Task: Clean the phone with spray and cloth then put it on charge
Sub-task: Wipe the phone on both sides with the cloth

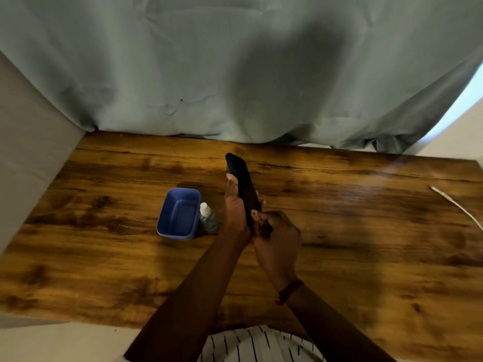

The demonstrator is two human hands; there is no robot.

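Note:
A dark phone (pixel 239 173) is held up on edge above the middle of the wooden table (pixel 104 257). My left hand (pixel 235 207) grips it from the left, thumb along its side and fingertips showing past its right edge. My right hand (pixel 277 236) is curled at the phone's lower end and holds a small dark patterned cloth (pixel 257 218) against it. A small clear spray bottle (pixel 207 216) with a white cap stands on the table just left of my left hand. A white charging cable (pixel 457 205) lies at the table's far right edge.
A blue plastic tub (pixel 179 214) stands open next to the spray bottle, on its left. A grey-green curtain (pixel 235 74) hangs along the table's far edge. A pale wall (pixel 31 152) borders the left side.

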